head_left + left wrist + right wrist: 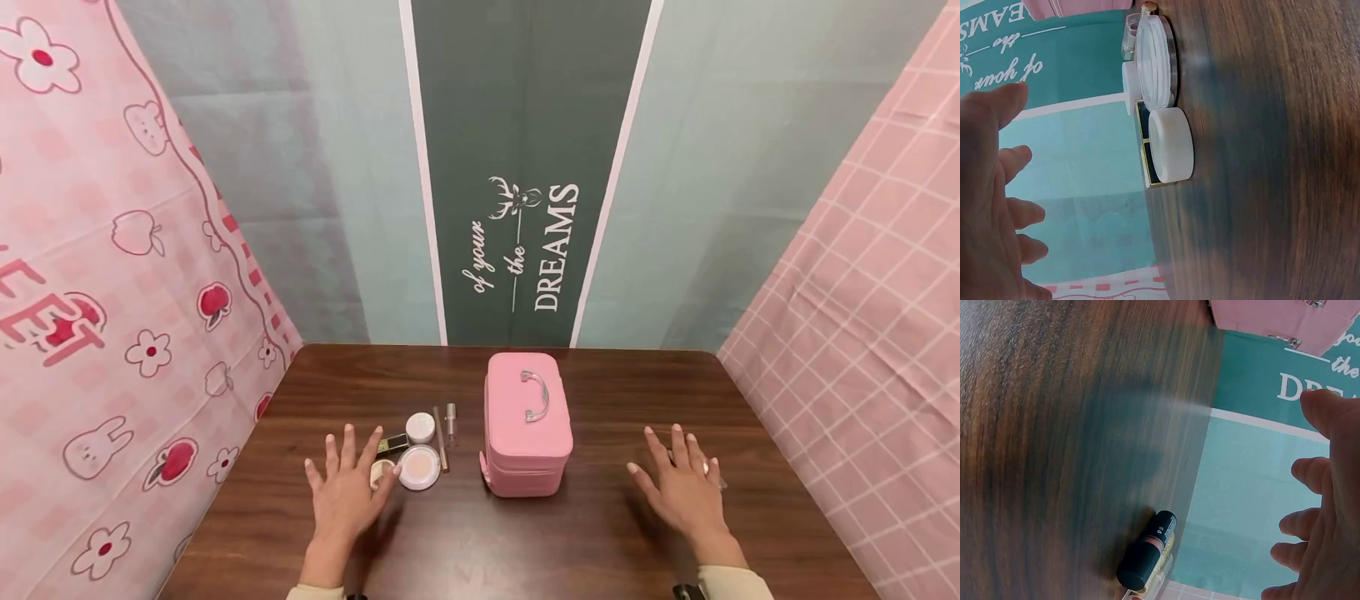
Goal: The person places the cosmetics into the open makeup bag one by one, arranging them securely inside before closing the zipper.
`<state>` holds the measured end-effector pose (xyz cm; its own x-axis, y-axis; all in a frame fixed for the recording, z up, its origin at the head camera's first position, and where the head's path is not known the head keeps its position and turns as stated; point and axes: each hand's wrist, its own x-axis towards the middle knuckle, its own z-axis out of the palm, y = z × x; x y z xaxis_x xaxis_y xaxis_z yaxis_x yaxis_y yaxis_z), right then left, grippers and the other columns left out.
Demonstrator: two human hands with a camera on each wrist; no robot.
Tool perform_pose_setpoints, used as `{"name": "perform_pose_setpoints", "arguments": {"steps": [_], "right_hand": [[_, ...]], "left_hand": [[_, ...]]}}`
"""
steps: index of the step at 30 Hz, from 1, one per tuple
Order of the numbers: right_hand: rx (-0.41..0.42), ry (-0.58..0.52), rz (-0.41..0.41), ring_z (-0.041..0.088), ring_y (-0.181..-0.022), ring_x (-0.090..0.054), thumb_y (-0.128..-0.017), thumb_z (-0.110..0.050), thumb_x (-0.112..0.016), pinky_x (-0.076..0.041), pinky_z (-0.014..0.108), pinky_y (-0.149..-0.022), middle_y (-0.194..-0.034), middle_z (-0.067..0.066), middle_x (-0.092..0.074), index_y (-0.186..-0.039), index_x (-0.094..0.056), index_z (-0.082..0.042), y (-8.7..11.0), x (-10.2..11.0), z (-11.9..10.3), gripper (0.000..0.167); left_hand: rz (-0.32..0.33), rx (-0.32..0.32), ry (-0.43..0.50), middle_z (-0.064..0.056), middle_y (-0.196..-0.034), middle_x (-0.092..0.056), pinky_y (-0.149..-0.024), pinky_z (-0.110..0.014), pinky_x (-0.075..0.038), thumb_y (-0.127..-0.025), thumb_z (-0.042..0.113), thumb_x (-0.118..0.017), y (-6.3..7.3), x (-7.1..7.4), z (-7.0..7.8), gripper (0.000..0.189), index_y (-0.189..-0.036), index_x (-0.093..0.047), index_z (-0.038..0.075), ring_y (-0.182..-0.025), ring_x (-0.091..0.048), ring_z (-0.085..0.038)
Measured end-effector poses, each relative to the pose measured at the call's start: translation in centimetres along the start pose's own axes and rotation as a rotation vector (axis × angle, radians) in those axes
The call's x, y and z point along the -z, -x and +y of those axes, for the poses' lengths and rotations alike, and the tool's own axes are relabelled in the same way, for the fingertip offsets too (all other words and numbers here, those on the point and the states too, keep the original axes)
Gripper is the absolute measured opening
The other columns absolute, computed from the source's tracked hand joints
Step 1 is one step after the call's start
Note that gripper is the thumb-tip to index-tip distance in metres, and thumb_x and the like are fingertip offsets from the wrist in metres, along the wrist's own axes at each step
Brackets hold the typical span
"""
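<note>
Fingers spread, my left hand (341, 492) hovers over the table at the left and holds nothing. Close by lie a round clear-lidded compact (419, 468), a white-lidded jar (421, 427), a black-and-gold case (393, 445) and a small white round jar (1172, 145), partly hidden by the hand in the head view. A slim pencil (441, 440) and a small silver-capped tube (451, 419) lie beside them. My right hand (686, 492), also spread and holding nothing, hovers at the right. Near it the right wrist view shows a black lipstick-like tube (1146, 551) beside a clear-and-gold tube (1161, 575).
A closed pink vanity case (525, 442) with a silver handle (542, 397) stands on the brown wooden table (480, 550) between the hands. Behind the table hangs a green curtain (525, 125); pink printed cloths (172, 350) hang at both sides.
</note>
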<state>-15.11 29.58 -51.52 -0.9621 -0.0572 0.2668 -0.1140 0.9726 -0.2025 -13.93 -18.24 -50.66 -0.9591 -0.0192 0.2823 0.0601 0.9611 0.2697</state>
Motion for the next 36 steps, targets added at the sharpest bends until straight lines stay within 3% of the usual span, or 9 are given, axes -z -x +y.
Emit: {"name": "perform_pose_setpoints", "arguments": {"steps": [4, 6, 8, 10, 15, 22, 26, 32, 36], "right_hand": [[0.020, 0.012, 0.031, 0.054, -0.120, -0.030, -0.090, -0.049, -0.052, -0.021, 0.072, -0.087, -0.138, 0.034, -0.029, -0.138, -0.039, -0.011, -0.4, 0.0, -0.1, 0.063], [0.049, 0.021, 0.075, 0.054, -0.109, -0.043, -0.087, -0.043, -0.059, -0.032, 0.068, -0.080, -0.130, 0.034, -0.040, -0.131, -0.048, -0.008, -0.6, 0.0, -0.1, 0.057], [0.071, 0.026, 0.110, 0.051, -0.092, -0.054, -0.084, -0.036, -0.065, -0.042, 0.062, -0.069, -0.117, 0.030, -0.052, -0.122, -0.056, -0.005, -0.8, -0.1, -0.2, 0.051], [0.086, 0.028, 0.128, 0.046, -0.079, -0.059, -0.081, -0.031, -0.068, -0.045, 0.056, -0.058, -0.105, 0.026, -0.060, -0.114, -0.062, -0.002, -1.1, -0.1, -0.3, 0.045], [0.080, 0.009, 0.094, 0.043, -0.079, -0.060, -0.081, -0.028, -0.068, -0.046, 0.052, -0.059, -0.100, 0.022, -0.062, -0.112, -0.062, 0.000, -1.5, 0.0, -1.0, 0.043], [0.128, -0.087, 0.150, 0.042, -0.077, -0.060, -0.078, -0.024, -0.072, -0.046, 0.048, -0.053, -0.104, 0.026, -0.060, -0.113, -0.061, 0.001, -0.9, 1.0, -2.3, 0.045], [0.125, -0.157, 0.185, 0.045, -0.087, -0.059, -0.078, -0.022, -0.072, -0.047, 0.053, -0.061, -0.108, 0.027, -0.059, -0.115, -0.060, 0.001, -1.1, 0.8, -3.1, 0.045], [0.063, -0.244, 0.159, 0.049, -0.099, -0.053, -0.081, -0.022, -0.071, -0.043, 0.059, -0.071, -0.116, 0.029, -0.055, -0.120, -0.056, 0.002, -1.0, 1.0, -3.9, 0.048], [0.045, -0.312, 0.169, 0.047, -0.103, -0.052, -0.082, -0.022, -0.070, -0.041, 0.059, -0.076, -0.120, 0.028, -0.053, -0.122, -0.054, 0.002, -0.9, 0.8, -4.5, 0.050]], "left_hand": [[0.071, -0.033, 0.010, -0.026, -0.138, -0.037, -0.093, -0.067, -0.019, -0.083, 0.047, -0.061, -0.2, 0.0, -0.1, 0.063, -0.136, -0.047, 0.017, -0.126, -0.030, -0.047], [0.122, -0.059, 0.014, -0.025, -0.126, -0.050, -0.084, -0.061, -0.034, -0.080, 0.041, -0.066, -0.3, 0.0, -0.1, 0.059, -0.129, -0.054, 0.012, -0.113, -0.047, -0.044], [0.160, -0.079, 0.006, -0.022, -0.112, -0.059, -0.071, -0.055, -0.042, -0.078, 0.036, -0.070, -0.4, 0.0, -0.1, 0.051, -0.120, -0.061, 0.007, -0.096, -0.058, -0.040], [0.173, -0.086, -0.005, -0.019, -0.100, -0.063, -0.061, -0.050, -0.042, -0.077, 0.032, -0.072, -0.5, 0.1, -0.1, 0.044, -0.110, -0.065, 0.004, -0.083, -0.061, -0.037], [0.148, -0.077, -0.012, -0.017, -0.096, -0.063, -0.059, -0.049, -0.042, -0.075, 0.029, -0.074, -0.5, 0.6, 0.2, 0.038, -0.102, -0.067, 0.003, -0.080, -0.062, -0.036], [0.067, -0.038, 0.147, -0.016, -0.096, -0.064, -0.061, -0.052, -0.046, -0.074, 0.027, -0.075, 0.2, 2.0, 1.5, 0.039, -0.104, -0.067, 0.004, -0.081, -0.062, -0.038], [0.040, -0.009, 0.196, -0.016, -0.102, -0.063, -0.067, -0.053, -0.046, -0.076, 0.026, -0.074, 0.1, 2.3, 2.1, 0.038, -0.107, -0.067, 0.006, -0.086, -0.061, -0.040], [-0.019, 0.018, 0.292, -0.017, -0.108, -0.061, -0.077, -0.051, -0.045, -0.078, 0.025, -0.072, 0.1, 1.9, 2.6, 0.037, -0.110, -0.066, 0.006, -0.097, -0.059, -0.038], [-0.019, 0.038, 0.332, -0.017, -0.109, -0.061, -0.080, -0.051, -0.044, -0.079, 0.024, -0.072, 0.3, 1.5, 2.6, 0.037, -0.111, -0.066, 0.005, -0.100, -0.058, -0.038]]}}
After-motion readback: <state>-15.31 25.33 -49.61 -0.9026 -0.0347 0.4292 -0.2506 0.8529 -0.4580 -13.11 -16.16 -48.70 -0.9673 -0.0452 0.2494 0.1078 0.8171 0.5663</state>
